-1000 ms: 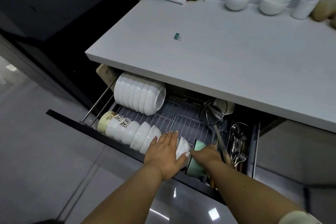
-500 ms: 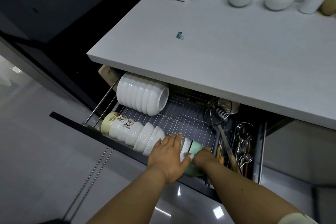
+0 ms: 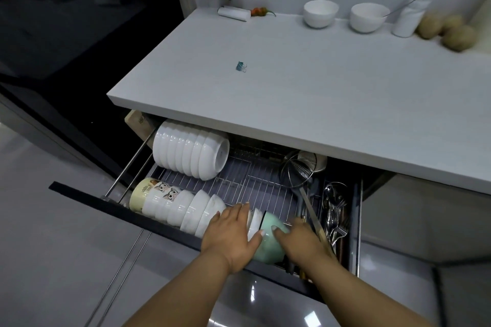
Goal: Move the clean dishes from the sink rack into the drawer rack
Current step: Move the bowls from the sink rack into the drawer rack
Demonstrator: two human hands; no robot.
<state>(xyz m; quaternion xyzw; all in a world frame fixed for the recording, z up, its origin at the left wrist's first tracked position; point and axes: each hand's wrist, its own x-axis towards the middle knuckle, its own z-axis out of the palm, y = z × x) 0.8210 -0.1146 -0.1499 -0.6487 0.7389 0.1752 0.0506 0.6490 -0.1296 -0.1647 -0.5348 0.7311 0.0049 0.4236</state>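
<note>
The drawer rack (image 3: 247,180) is pulled out under the white counter. A front row of white bowls (image 3: 191,207) lies on its side, with a cartoon cup (image 3: 151,190) at its left end. At the row's right end sits a mint-green bowl (image 3: 269,240), on its side against a white bowl (image 3: 255,220). My left hand (image 3: 232,232) lies over the white bowl with straight fingers, its thumb on the green bowl. My right hand (image 3: 300,239) holds the green bowl from the right. A second row of white bowls (image 3: 191,151) stands at the back left.
A wire skimmer (image 3: 299,167), ladle and cutlery (image 3: 336,210) fill the drawer's right side. On the counter (image 3: 305,93) are two white bowls (image 3: 321,13), a white bottle (image 3: 410,12), potatoes (image 3: 451,30), a binder clip (image 3: 241,66) and a chilli (image 3: 261,11). Glossy floor lies below.
My hands have stayed on the bowls at the row's right end. The green bowl now shows more fully between them. The camera has tilted up slightly.
</note>
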